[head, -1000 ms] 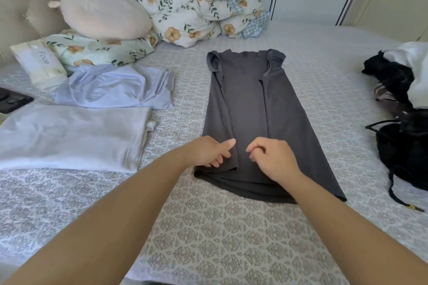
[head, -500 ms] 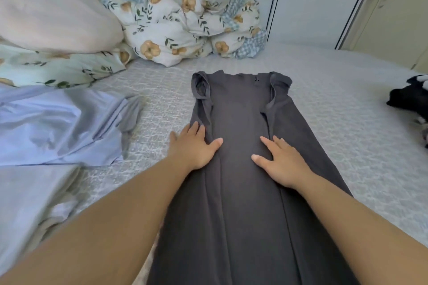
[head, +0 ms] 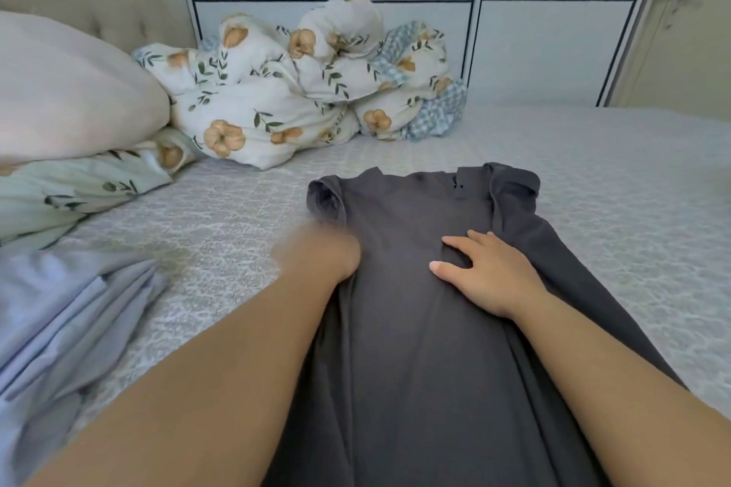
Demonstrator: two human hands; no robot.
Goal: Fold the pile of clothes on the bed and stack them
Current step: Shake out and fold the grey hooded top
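A dark grey dress [head: 415, 328] lies flat lengthwise on the bed, sleeves folded inward.

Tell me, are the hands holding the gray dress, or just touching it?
Right hand lies flat, fingers spread, pressing the gray dress below the neckline; it grips nothing. Left hand is at the dress's left edge but blurred, so I cannot tell.

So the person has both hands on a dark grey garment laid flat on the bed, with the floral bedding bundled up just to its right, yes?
Not quite: the head view shows the floral bedding beyond the grey garment and to its left. The rest holds: left hand and right hand rest on it, flat on the bed.
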